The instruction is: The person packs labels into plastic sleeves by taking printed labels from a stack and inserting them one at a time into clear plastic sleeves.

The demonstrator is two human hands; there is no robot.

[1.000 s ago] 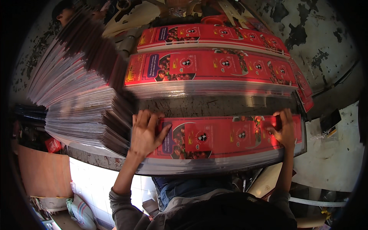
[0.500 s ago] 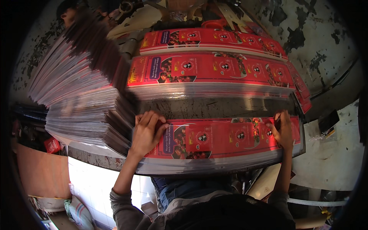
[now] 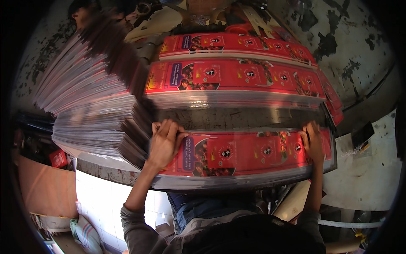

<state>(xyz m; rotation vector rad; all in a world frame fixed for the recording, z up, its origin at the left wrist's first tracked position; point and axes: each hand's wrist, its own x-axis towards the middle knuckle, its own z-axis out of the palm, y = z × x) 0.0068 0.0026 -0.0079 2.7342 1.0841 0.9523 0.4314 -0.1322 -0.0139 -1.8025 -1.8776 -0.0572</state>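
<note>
Lower edge of frame: two grey sleeves (image 3: 137,226), forearms running up to the front stack of red printed sheets (image 3: 245,154), which lies flat across the centre, its pale layered edge facing the wearer. Left hand (image 3: 166,142) at the stack's upper left corner, fingers bent over the far edge, thumb drawn in to the forefinger; right hand (image 3: 311,144) near the upper right end, fingers likewise curled, thumb bent inward. Cannot tell whether either hand pinches a sheet. Left of frame: tall pile of sheets (image 3: 91,114), edges fanned, beside the left hand. Beyond the front stack, dark scuffed tabletop (image 3: 228,116); then a second red stack (image 3: 230,76), and a third (image 3: 230,41) behind it, upper centre. Upper left, past the pile: another person (image 3: 80,12), partly hidden.
</note>
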